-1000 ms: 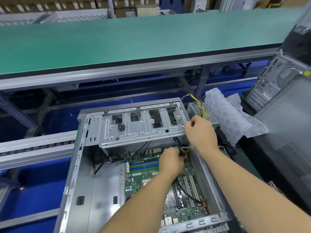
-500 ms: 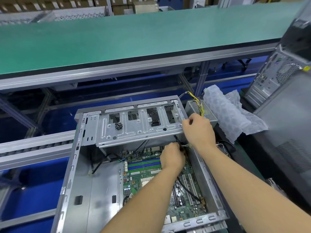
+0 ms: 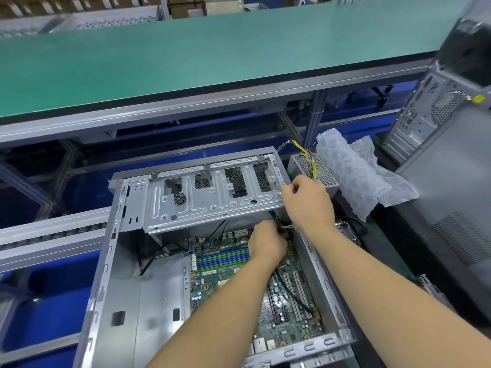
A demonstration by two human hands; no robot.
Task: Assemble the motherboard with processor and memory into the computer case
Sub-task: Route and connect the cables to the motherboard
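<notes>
The open computer case lay on its side in the lower centre of the frame, a box of dull stamped sheet steel. The green motherboard sat flat inside it toward the lower right, its blue and green memory slots running in parallel strips, white and black expansion slots nearer the viewer.

The left hand reached in at mid-frame, fingers curled down over a black cable near the board's far right corner; whether it pinched a connector could not be told, since the fingertips were hidden. The right hand was just above and right of it, fingers curled at the corner of the drive cage, apparently pinching thin wiring there. The likely reason for both grips was to route a lead past the cage edge and seat it on a header, one hand steadying, one guiding.

The drive cage was ribbed, punched metal with perforated mesh behind its cut-outs. A small heap of black screws rested on its top plate, presumably kept within reach for fastening.

To the upper right of the case stood a grey power supply with a perforated face and a yellow-and-black wire bundle, and beside it crumpled translucent bubble wrap. A smooth green conveyor belt crossed the upper frame. Another tower case stood at the right edge.
</notes>
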